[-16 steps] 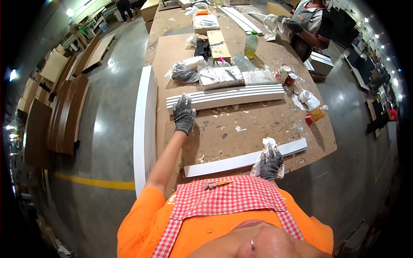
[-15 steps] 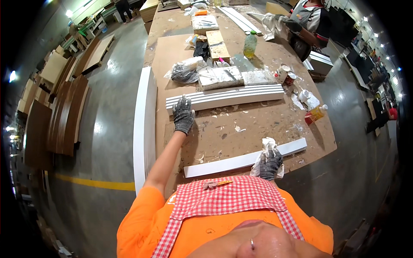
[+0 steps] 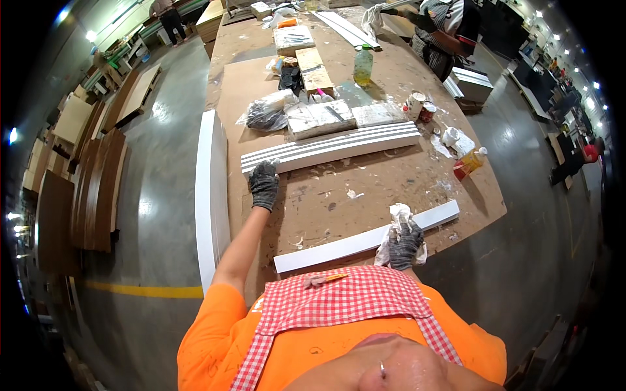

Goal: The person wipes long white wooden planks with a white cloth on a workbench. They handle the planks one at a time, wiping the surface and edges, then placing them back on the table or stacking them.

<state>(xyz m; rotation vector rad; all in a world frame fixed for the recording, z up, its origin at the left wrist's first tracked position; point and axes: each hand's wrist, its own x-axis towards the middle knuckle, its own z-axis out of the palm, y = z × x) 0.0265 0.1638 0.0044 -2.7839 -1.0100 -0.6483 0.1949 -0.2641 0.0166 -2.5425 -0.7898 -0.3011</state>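
My left hand (image 3: 264,188), in a dark grey glove, is at the left end of a stack of long white strips (image 3: 339,146). Its fingers bend over the near strip's edge; the thumb is partly hidden. A crumpled white rag (image 3: 399,215) is bunched in my right hand (image 3: 405,244), gloved likewise. That hand presses the rag against a single white strip (image 3: 339,249) lying along the table's near edge, toward its right end.
The stained worktable (image 3: 313,212) carries white-smeared blocks (image 3: 321,119), a plastic bag (image 3: 268,112), a green bottle (image 3: 363,66), cans (image 3: 415,104) and a tilted bottle of reddish liquid (image 3: 469,164). Long white boards (image 3: 212,195) stand along its left side. A co-worker (image 3: 443,32) is at the far right.
My left hand has drawn back slightly toward me, its fingers now nearer the stack's front edge. My right hand stays on the strip with the rag. The whole view has shifted a little.
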